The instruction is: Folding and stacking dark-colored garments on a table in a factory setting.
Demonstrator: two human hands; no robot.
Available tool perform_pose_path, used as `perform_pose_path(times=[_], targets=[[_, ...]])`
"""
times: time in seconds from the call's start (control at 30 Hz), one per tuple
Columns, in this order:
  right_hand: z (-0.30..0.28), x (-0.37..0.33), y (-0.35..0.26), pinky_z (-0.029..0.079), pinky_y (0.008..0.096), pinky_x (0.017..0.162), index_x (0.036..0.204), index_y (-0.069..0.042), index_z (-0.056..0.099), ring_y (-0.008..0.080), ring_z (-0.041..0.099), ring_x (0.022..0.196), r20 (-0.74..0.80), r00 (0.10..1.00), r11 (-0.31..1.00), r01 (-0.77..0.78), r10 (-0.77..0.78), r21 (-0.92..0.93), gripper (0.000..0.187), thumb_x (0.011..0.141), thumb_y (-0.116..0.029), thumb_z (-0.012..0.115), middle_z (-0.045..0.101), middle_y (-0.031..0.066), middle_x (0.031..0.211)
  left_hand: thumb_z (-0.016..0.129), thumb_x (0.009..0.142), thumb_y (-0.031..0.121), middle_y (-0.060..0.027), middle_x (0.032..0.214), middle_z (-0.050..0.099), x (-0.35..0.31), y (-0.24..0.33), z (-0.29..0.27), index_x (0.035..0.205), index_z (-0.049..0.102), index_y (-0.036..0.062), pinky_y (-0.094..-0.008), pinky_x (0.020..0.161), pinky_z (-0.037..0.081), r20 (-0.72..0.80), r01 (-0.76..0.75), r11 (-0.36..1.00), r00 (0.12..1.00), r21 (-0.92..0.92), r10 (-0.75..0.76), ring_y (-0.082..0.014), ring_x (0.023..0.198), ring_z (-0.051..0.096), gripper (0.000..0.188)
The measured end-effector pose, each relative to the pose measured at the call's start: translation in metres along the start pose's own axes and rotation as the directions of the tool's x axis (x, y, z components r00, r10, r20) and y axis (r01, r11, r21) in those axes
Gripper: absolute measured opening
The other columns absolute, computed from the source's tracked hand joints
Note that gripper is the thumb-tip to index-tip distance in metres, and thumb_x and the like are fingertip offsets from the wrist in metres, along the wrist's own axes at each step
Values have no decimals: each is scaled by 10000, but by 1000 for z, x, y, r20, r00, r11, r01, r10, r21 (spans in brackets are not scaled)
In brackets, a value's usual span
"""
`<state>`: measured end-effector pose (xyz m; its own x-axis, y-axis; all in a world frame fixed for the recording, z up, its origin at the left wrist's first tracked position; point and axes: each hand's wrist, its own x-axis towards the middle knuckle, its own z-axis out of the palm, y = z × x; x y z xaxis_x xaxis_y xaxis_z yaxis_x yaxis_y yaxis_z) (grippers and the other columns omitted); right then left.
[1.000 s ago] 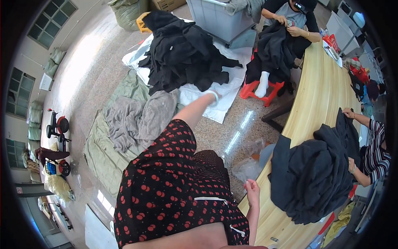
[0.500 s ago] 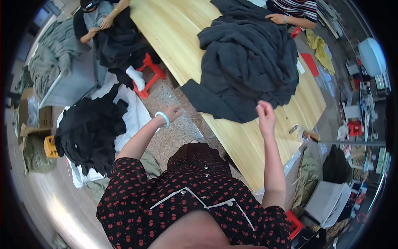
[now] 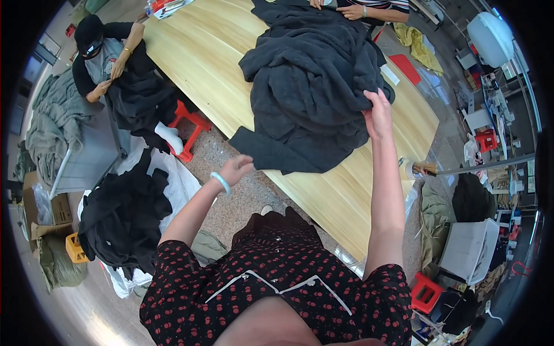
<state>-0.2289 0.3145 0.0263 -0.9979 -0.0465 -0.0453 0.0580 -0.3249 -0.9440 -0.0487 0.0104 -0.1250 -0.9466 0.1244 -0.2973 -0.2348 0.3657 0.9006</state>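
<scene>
A big heap of dark grey knit cloth (image 3: 306, 86) lies on the wooden table in front of me. My right hand (image 3: 379, 115) has reached to the heap's right side, and its fingers are closed on a fold of the cloth there. By the table's near left edge, my left hand (image 3: 235, 169) hangs in the air with loosely bent fingers and nothing in it. Close to it, a flat panel of the same cloth, like a sleeve (image 3: 257, 149), juts over the table edge. Cloth hides some of my right fingertips.
One person (image 3: 107, 57) sits at left on a red stool (image 3: 190, 130), handling dark cloth; another person's hands (image 3: 350, 11) are at the heap's far side. Black garments (image 3: 124, 213) lie on white sheeting at left. A cup of tools (image 3: 407, 168) stands on the table (image 3: 196, 46).
My right hand has moved forward onto the heap and taken hold of a fold. My left hand stays off the cloth. The view has shifted, showing more of the seated person.
</scene>
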Motion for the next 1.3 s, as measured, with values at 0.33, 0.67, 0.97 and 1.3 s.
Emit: perform_pose_path(times=[0.33, 0.67, 0.97, 1.3], targets=[[62, -172, -31, 397, 232, 636, 875, 0, 528, 86, 487, 700, 705, 696, 882, 239, 135, -405, 215, 678, -15, 614, 520, 28, 762, 390, 878, 347, -153, 1183, 461, 34, 116, 42, 1206, 374, -12, -350, 879, 414, 248, 219, 157, 947, -963, 204, -252, 1006, 512, 486], [2, -214, 97, 429, 253, 588, 822, -7, 562, 134, 519, 619, 671, 623, 777, 155, 402, -610, 186, 725, -158, 611, 546, 80, 666, 408, 871, 341, -159, 1168, 470, 27, 83, 48, 1180, 404, -20, -362, 895, 409, 269, 259, 223, 963, -940, 15, -260, 1004, 512, 475], [-18, -124, 73, 417, 202, 621, 858, -19, 567, 56, 498, 652, 276, 959, 686, 159, 64, -710, 149, 819, -159, 531, 557, 4, 684, 435, 864, 317, -159, 1116, 506, 4, 72, 41, 1121, 460, -40, -339, 854, 445, 93, 132, 403, 989, -906, -113, -241, 968, 533, 441], [21, -116, 104, 454, 313, 689, 957, -12, 561, 251, 595, 765, 505, 845, 610, 309, 176, -730, 313, 727, -219, 604, 603, 148, 803, 504, 837, 215, -94, 1037, 549, 31, 42, 48, 1131, 471, 31, -289, 807, 448, 137, 149, 600, 988, -786, -66, -151, 913, 545, 349]])
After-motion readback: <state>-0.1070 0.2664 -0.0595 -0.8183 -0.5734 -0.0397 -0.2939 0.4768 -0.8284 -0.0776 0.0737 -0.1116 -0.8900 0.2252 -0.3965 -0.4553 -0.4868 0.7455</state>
